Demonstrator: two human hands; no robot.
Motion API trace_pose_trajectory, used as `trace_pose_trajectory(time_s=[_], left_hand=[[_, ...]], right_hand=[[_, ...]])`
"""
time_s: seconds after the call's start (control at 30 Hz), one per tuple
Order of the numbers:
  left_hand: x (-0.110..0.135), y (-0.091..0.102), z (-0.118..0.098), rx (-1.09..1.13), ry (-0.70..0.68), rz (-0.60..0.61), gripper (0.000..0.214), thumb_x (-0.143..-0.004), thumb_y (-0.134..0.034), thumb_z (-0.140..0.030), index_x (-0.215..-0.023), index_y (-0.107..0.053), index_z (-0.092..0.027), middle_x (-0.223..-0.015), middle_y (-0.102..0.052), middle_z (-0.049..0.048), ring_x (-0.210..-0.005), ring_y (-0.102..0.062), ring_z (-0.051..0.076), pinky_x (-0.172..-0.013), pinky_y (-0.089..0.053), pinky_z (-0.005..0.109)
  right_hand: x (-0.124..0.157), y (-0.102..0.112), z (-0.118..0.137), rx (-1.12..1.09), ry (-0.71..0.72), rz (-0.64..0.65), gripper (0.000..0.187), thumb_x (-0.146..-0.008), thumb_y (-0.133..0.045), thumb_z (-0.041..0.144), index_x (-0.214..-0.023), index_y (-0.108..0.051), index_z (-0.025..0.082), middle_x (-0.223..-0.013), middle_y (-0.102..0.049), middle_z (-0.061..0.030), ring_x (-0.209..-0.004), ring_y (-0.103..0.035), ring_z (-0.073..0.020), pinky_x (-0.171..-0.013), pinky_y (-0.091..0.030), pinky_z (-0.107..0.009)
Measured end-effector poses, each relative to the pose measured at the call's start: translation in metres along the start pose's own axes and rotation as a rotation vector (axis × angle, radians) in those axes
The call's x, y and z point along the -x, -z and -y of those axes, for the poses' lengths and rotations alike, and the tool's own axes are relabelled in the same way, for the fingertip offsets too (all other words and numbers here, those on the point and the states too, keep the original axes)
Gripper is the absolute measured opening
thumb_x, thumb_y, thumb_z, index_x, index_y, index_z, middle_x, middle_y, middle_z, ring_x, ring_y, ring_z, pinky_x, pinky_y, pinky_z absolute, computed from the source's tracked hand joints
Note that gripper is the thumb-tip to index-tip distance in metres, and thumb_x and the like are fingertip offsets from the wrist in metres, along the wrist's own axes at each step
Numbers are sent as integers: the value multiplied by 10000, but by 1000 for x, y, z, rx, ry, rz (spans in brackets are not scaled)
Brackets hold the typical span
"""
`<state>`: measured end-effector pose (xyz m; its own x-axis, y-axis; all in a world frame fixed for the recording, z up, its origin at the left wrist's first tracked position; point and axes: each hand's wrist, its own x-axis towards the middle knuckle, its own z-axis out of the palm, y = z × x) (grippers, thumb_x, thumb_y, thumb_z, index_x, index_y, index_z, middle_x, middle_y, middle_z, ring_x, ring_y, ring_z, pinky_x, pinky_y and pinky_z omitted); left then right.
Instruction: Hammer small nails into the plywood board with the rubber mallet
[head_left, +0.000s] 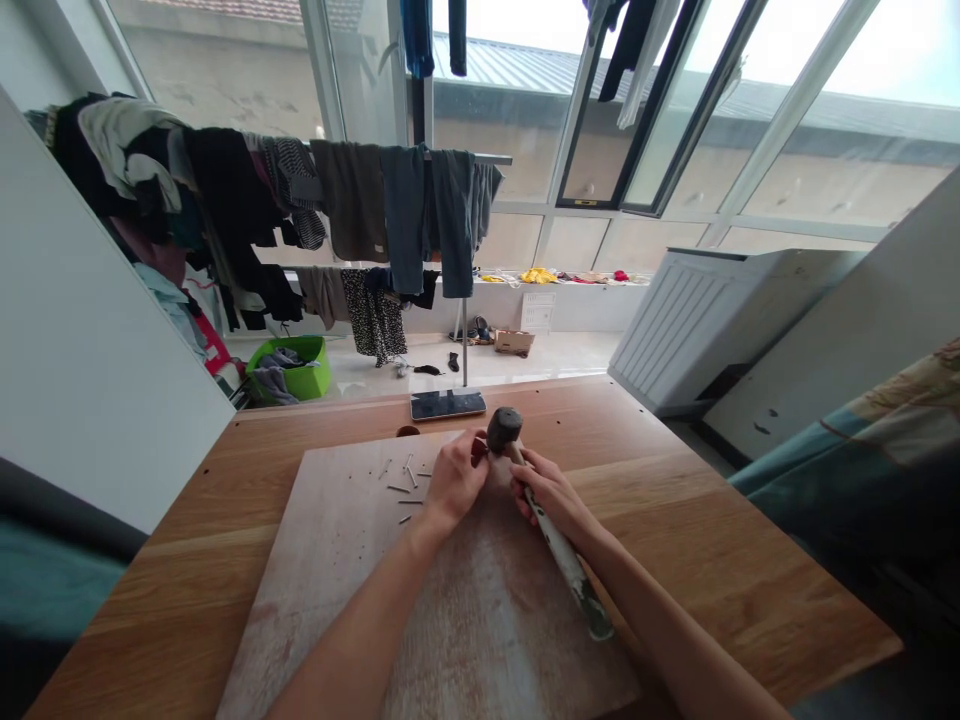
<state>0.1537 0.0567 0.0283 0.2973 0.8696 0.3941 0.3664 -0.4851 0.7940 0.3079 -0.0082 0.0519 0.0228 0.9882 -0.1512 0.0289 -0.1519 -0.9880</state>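
Hammer (557,546), held in right grip (553,492), left grip (456,474) beside its head (504,429), contents unclear

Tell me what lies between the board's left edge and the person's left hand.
Several loose nails lie scattered on the board there, nearer the left hand, with small dark specks nearby; the head view shows this.

Clothes (349,200) hang on a rack (465,340) by the windows (502,125); beyond a phone (448,403), a green tub (309,379) of laundry (272,378) and a cardboard box (514,342) stand on the floor (574,352).
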Motion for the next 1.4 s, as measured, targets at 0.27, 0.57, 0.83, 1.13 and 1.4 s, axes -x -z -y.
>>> trace_pose_trajectory(time_s=[0.27, 0.57, 0.83, 1.13, 1.4], left_hand=[[-6, -3, 1, -38, 12, -4, 285, -824, -617, -52, -1067, -652, -198, -815, -740, 8, -743, -706, 165, -744, -537, 262], [-8, -2, 3, -13, 53, 15, 335, -810, -629, -40, -1111, -639, -186, -793, -724, -5, -727, -704, 153, -748, -555, 267], [-7, -2, 7, 7, 14, -16, 405, -771, -639, -35, -1136, -616, -210, -779, -705, -31, -674, -671, 124, -670, -538, 227], [-5, -1, 5, 34, 11, 8, 383, -788, -613, -32, -1125, -606, -213, -751, -676, -37, -658, -645, 124, -678, -521, 239], [-14, 27, -9, -210, 26, 143, 372, -738, -687, -223, -1098, -597, -193, -1067, -583, 54, -872, -622, 195, -789, -536, 320]], right_hand=[[-12, -7, -5, 11, 71, -65, 369, -771, -627, 539, -918, -538, 213, -601, -545, 82, -364, -478, -87, -300, -372, -186], [-6, 1, -1, -34, 65, -97, 473, -800, -630, 613, -987, -560, 184, -563, -521, 85, -362, -489, -98, -307, -360, -187], [15, 1, 15, -62, 66, -8, 551, -782, -691, 607, -1089, -613, 156, -542, -527, 81, -352, -458, -90, -309, -351, -185], [15, -3, 13, -53, 57, 3, 528, -766, -704, 585, -1073, -628, 162, -569, -517, 79, -349, -447, -84, -306, -348, -190], [8, 1, 4, -69, 55, -67, 504, -764, -680, 606, -1020, -607, 178, -573, -499, 84, -356, -442, -85, -319, -335, -197]])
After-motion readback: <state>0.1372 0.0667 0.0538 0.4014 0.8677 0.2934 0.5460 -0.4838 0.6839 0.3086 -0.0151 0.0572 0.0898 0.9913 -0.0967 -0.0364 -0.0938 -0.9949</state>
